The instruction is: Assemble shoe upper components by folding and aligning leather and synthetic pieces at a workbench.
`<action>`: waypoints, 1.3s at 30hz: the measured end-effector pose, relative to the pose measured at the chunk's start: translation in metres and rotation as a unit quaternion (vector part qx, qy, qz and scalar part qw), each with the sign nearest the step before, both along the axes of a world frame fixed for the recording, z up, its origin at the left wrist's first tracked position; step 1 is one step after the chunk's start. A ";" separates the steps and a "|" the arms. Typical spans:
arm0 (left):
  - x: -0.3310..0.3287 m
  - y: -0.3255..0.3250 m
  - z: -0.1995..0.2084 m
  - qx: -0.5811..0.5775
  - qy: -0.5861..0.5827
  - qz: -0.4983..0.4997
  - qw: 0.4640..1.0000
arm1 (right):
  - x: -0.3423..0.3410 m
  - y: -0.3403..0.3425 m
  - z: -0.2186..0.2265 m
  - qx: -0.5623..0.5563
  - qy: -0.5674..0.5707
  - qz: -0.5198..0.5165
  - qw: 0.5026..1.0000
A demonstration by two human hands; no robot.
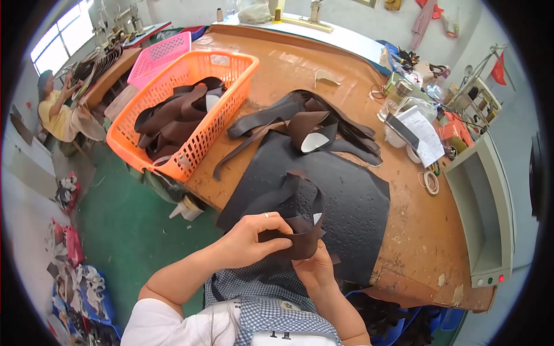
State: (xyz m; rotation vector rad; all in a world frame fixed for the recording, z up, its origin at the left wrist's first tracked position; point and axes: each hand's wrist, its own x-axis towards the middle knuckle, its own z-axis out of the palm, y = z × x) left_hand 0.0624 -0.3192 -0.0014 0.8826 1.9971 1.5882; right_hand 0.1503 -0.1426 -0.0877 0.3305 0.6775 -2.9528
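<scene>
At the near edge of the table [415, 242], your left hand [251, 239] and right hand [314, 268] both grip a dark brown leather piece [303, 230], fingers closed over its folded strip just above your chest. The piece hangs over a black perforated mat [352, 202] lying on the table. Beyond the mat sits a loose pile of dark leather strips [306, 124]. An orange basket [190, 109] holding more brown pieces stands at the table's left edge, pink basket [158, 55] behind it.
</scene>
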 end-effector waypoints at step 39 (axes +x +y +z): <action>-0.013 0.010 -0.008 0.060 -0.026 -0.047 0.997 | 0.008 0.006 0.025 0.118 0.053 -0.064 0.990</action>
